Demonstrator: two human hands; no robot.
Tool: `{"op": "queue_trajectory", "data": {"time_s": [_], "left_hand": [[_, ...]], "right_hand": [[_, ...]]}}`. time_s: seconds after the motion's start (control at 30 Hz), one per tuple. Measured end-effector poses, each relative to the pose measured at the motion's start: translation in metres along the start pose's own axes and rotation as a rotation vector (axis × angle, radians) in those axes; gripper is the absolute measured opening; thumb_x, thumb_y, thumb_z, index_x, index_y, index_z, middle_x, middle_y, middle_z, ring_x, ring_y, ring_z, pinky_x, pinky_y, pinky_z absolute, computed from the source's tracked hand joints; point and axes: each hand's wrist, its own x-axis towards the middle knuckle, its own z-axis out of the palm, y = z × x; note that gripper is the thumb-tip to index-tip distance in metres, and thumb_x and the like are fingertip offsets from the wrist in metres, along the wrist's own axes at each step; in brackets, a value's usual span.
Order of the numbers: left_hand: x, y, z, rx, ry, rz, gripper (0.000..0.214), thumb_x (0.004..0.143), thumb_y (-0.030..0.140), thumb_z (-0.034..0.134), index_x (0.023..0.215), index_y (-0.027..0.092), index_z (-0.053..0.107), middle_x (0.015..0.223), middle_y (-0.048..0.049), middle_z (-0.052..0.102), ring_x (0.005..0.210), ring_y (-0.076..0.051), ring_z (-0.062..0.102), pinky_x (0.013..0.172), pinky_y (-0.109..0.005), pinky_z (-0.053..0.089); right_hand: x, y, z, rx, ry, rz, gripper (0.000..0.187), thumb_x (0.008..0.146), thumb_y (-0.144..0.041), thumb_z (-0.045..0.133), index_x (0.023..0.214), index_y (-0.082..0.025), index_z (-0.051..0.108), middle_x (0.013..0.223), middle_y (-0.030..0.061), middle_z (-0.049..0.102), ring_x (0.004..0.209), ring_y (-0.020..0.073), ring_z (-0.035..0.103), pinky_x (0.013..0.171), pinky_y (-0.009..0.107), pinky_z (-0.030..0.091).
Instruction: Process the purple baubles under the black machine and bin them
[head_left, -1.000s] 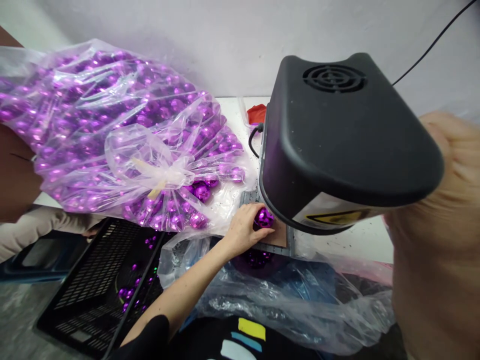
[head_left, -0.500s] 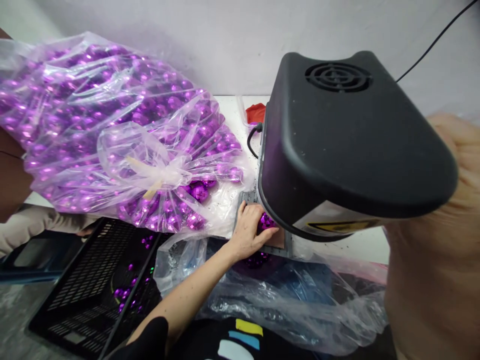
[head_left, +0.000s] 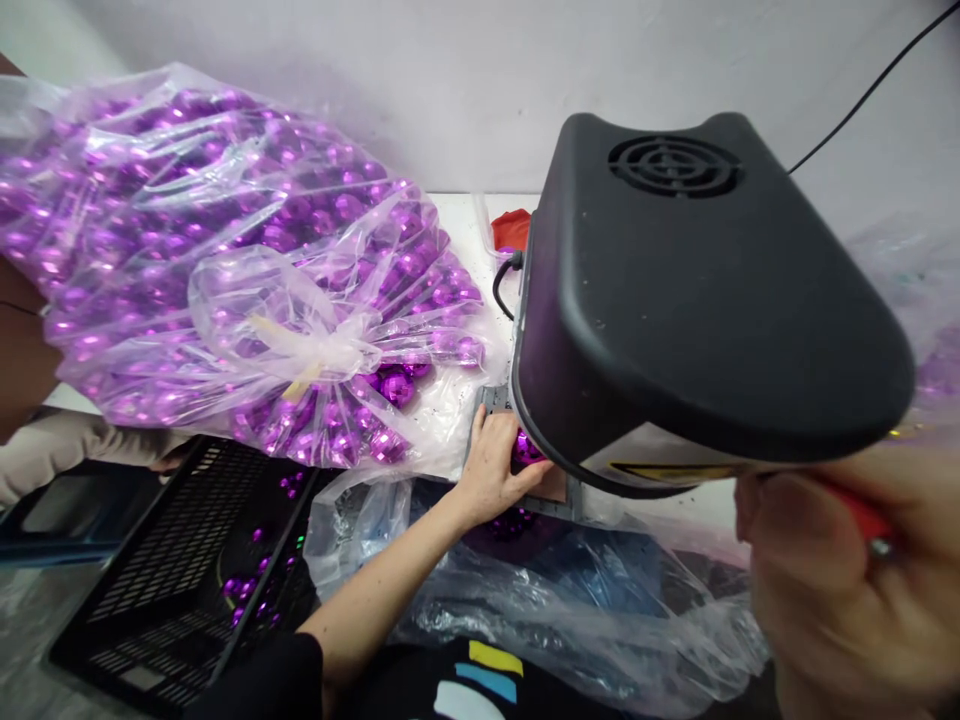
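Left hand is clamping its grip on a purple ball over the brown pad, presumably steadying it beside the black machine. Right hand is gripping a red handle, likely for control.

Workshop, black bench machine, bagged purple balls

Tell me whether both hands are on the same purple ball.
No, only the left hand holds a purple ball, while the right hand is around a red handle.
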Motion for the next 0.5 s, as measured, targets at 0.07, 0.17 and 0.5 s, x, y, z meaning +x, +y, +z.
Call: {"op": "queue_trajectory", "data": {"time_s": [0.07, 0.17, 0.5], "left_hand": [[0.000, 0.000, 0.001, 0.004, 0.019, 0.005, 0.040, 0.088, 0.055, 0.062, 0.112, 0.023, 0.067, 0.111, -0.0098, 0.071, 0.117, -0.031, 0.060, 0.119, -0.056, 0.034], [0.000, 0.001, 0.000, 0.019, 0.027, 0.010, 0.041, 0.088, 0.055, 0.062, 0.111, 0.022, 0.067, 0.112, -0.0101, 0.070, 0.116, -0.031, 0.060, 0.121, -0.057, 0.031], [0.001, 0.009, -0.006, 0.016, -0.020, -0.009, 0.044, 0.089, 0.053, 0.063, 0.121, 0.024, 0.065, 0.120, -0.0109, 0.069, 0.121, -0.032, 0.059, 0.121, -0.057, 0.031]], "right_hand": [[-0.013, 0.006, -0.003, 0.017, -0.077, -0.109, 0.015, 0.088, -0.029, 0.059, 0.096, -0.017, 0.065, 0.076, 0.0014, 0.059, 0.062, 0.0034, 0.048, 0.056, 0.022, 0.036], [-0.018, 0.009, -0.004, 0.007, -0.181, -0.243, 0.013, 0.086, -0.022, 0.059, 0.097, -0.015, 0.061, 0.076, 0.0003, 0.058, 0.056, 0.0007, 0.040, 0.049, 0.019, 0.029], [-0.032, 0.018, 0.006, 0.005, -0.272, -0.224, 0.020, 0.093, -0.029, 0.045, 0.078, -0.017, 0.050, 0.078, 0.0034, 0.055, 0.082, 0.0078, 0.056, 0.058, 0.021, 0.038]]}}
